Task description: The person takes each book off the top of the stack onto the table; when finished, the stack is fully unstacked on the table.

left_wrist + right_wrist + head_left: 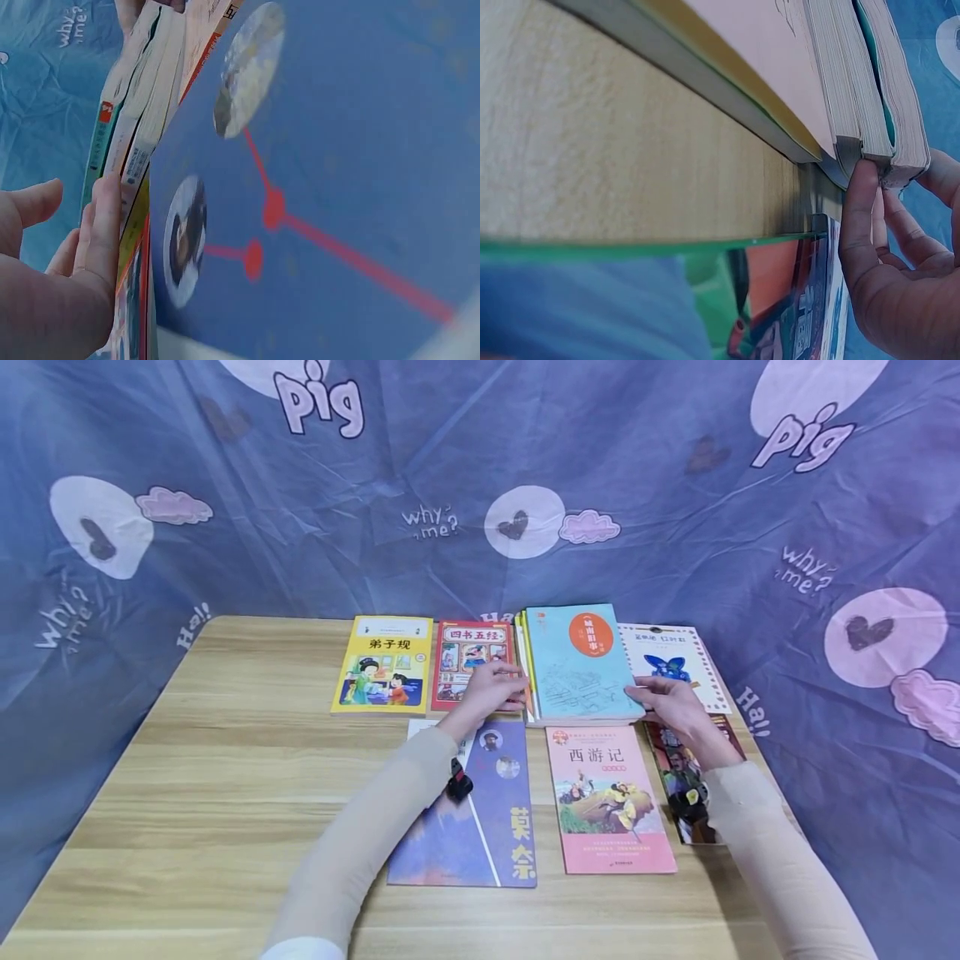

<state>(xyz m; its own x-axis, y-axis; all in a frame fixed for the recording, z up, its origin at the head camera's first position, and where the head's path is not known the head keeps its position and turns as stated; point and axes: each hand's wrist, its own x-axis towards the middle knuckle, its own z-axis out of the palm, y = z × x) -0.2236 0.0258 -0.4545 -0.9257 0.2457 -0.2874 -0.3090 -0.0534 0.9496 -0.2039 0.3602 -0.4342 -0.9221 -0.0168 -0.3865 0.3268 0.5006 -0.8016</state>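
A stack of books (pixel 577 668), a light-blue one with an orange oval on top, lies at the back of the table. My left hand (pixel 491 689) is at the stack's left side. In the left wrist view its fingers (pixel 105 225) lie nearly straight against the spines, thumb raised apart. At the near right corner my right hand (pixel 675 706) holds the stack. In the right wrist view one finger (pixel 861 195) presses the lower edge, and the thumb sits at the top book's corner. A red book (pixel 450 689) lies partly behind my left hand.
A yellow book (pixel 382 668) is at the back left. Nearer lie a purple-blue book (pixel 480 835) and a pink book (pixel 615 810). To the right are a white book (pixel 705 664) and a dark comic-style book (pixel 682 793), partly under my right arm. Patterned blue cloth (pixel 450 468) hangs behind the table.
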